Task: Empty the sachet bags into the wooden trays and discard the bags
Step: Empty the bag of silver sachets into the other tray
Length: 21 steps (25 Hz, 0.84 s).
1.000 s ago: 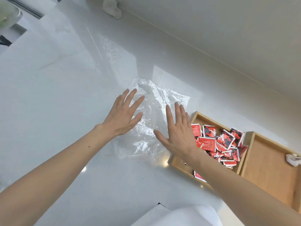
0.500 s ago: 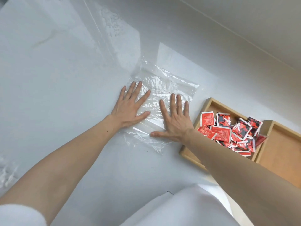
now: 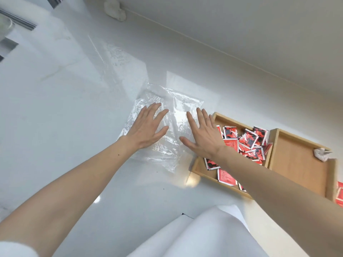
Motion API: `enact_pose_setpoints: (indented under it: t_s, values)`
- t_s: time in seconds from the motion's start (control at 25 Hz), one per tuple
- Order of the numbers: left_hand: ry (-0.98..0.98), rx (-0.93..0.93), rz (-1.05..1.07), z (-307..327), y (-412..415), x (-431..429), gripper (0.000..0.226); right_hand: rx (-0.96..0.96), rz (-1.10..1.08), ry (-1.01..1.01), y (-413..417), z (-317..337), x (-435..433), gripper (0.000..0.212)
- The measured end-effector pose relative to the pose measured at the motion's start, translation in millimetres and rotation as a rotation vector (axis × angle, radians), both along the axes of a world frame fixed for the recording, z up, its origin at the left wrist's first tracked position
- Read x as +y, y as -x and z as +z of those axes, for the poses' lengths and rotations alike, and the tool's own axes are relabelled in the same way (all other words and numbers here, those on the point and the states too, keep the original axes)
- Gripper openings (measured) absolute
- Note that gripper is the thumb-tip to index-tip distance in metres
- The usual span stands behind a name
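Note:
An empty clear plastic bag lies flat on the white counter. My left hand rests palm down on its left part, fingers spread. My right hand lies flat on its right edge, fingers spread, holding nothing. Just right of the bag stands a wooden tray filled with several red and black sachets; my right forearm crosses over its near side. A second wooden tray adjoins it on the right and holds only a crumpled white scrap.
The white counter stretches left and far. A crumpled white wad sits at the far wall. More red sachets show at the right edge. White clothing fills the near bottom.
Both hands stayed flat on the bag and slid a little over it, pressing it down. The camera view shifted; trays and sachets kept their places.

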<state>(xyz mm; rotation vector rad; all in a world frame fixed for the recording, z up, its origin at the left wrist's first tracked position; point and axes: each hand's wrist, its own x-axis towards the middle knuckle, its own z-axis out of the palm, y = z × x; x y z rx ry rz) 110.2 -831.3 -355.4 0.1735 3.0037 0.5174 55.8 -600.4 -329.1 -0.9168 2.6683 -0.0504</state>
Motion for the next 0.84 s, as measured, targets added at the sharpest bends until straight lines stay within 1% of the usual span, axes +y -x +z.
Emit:
enact_pose_setpoints:
  t_s: [0.16, 0.4, 0.56, 0.84]
  values:
    - [0.032, 0.022, -0.055, 25.7, 2.8, 48.9, 0.064, 0.104, -0.116, 0.058, -4.2, 27.7, 52.6, 0.077]
    - [0.093, 0.09, -0.192, 65.5, 6.6, 147.1, 0.068, 0.204, -0.272, 0.071, -37.7, 65.7, 162.5, 0.074]
    - [0.108, 0.146, -0.342, 92.7, -1.9, 245.4, 0.064, 0.275, -0.427, 0.105, -79.8, 87.5, 253.4, 0.075]
    - [0.161, 0.243, -0.605, 133.9, -47.8, 433.2, 0.069, 0.425, -0.678, 0.052, -176.6, 124.2, 426.8, 0.077]
